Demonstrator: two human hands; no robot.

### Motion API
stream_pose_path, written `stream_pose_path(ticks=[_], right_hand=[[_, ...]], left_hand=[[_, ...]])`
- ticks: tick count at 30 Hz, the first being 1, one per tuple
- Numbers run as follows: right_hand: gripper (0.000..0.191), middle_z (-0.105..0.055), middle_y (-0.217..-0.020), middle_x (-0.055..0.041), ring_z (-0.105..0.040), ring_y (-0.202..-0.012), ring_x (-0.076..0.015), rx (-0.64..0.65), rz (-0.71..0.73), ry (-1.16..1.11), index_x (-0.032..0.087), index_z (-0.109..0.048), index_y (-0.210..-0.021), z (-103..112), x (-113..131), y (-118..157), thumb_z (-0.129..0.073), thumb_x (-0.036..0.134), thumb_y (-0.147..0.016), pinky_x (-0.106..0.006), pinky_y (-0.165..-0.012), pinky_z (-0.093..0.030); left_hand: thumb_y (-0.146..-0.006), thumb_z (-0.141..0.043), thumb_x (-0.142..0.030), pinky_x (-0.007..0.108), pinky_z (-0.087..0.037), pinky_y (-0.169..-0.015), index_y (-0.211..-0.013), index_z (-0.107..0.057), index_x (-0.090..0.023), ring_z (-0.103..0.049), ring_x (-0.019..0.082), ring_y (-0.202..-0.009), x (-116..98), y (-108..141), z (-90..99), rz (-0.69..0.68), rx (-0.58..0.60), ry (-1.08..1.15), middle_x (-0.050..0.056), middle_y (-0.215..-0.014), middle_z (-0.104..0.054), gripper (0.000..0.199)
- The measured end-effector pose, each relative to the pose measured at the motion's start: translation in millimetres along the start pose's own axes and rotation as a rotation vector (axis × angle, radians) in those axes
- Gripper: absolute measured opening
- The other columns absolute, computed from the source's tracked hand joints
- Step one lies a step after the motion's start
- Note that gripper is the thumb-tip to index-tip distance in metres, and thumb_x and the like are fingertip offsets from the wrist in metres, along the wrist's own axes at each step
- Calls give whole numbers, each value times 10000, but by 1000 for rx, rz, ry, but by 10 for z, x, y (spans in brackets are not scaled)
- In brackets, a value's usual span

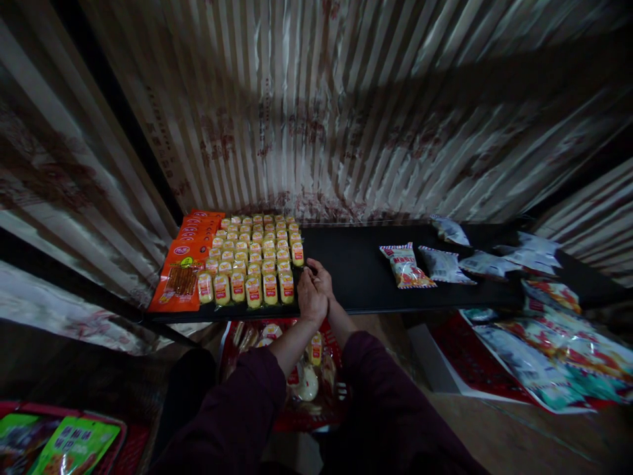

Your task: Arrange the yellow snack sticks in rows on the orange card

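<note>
My left hand (311,302) and my right hand (324,280) are together over the black shelf (353,264), one against the other. Their fingers are curled in, and whatever they hold, if anything, is hidden. Just left of them stand close rows of small yellow wrapped cakes (254,290) with red and white labels. The rightmost column is shorter at the front; its nearest cake (297,254) is just behind my fingertips. Under my forearms is a red basket (225,343) with more wrapped cakes and other packets, partly covered by my arms.
Orange snack packets (180,264) lie overlapped at the shelf's left end. White and red snack bags (408,265) lie scattered on the right. A red container (455,349) with bags stands lower right, green packets (74,445) lower left. A pleated curtain (297,132) hangs behind.
</note>
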State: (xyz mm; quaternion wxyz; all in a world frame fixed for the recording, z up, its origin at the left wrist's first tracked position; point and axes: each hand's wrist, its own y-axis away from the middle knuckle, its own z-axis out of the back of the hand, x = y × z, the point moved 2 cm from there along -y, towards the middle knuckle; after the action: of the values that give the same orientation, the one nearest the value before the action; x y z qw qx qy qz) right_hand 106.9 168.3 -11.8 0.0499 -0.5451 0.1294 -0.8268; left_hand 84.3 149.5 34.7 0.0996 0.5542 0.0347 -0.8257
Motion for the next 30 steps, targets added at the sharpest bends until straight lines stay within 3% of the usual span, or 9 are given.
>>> stream_pose_path(ticks=[5, 12, 22, 30], right_hand=[[471, -624, -1236, -64, -470, -1279, -214, -81, -27, 31, 211, -559, -1274, 121, 12, -12, -468, 276, -817, -402, -1096, -371], [391, -658, -1164, -73, -568, -1159, -208, -91, -65, -5, 204, -646, -1145, 229, -60, -12, -472, 258, -799, -331, -1022, -438], [379, -683, -1091, -86, -602, -1090, -220, -46, -146, -15, 173, -647, -1121, 377, -119, -136, -515, 233, -771, -380, -1009, -450], [349, -705, -1036, -45, -616, -1046, -209, -52, -173, -47, 191, -664, -1066, 360, -197, -101, -534, 205, -743, -384, -1017, -449]], left_hand=[[-911, -329, -252, 313, -287, -1143, -1365, -458, -72, -416, 211, -1353, -37, 86, 60, 16, 48, -8, 165, -1440, -466, 505], [-902, -353, -238, 301, -298, -1137, -1359, -473, -126, -439, 193, -1337, -36, 174, 101, 25, 36, -6, 126, -1422, -499, 486], [-893, -376, -233, 298, -309, -1129, -1343, -483, -119, -446, 195, -1331, -5, 258, 155, 43, 62, -21, 134, -1414, -506, 476], [-912, -372, -268, 283, -337, -1109, -1341, -488, -138, -470, 181, -1310, 65, 340, 200, 22, 69, -20, 111, -1398, -528, 463]])
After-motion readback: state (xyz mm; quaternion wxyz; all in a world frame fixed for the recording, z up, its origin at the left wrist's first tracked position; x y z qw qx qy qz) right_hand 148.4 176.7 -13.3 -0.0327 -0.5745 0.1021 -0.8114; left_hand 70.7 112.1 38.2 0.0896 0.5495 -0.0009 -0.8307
